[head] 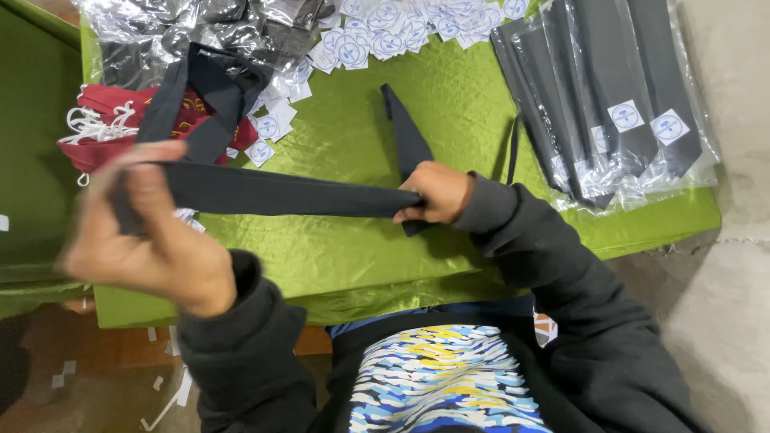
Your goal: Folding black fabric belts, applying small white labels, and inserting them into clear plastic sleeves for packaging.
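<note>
At the left edge of the green satin-covered table (481,104), a pile of red cloth masks with white ear loops (96,128) lies under dark fabric. In front of it the left hand (148,236), blurred, is closed around one end of a long black fabric necktie (273,194), stretched taut across to the right hand (437,192), which pinches its narrower part near the table's front edge. The tie looks light, soft and limp, so holding both ends suits it. Round white paper tags (377,36) litter the far edge; black ties in clear plastic sleeves (618,96) fill the right corner.
</note>
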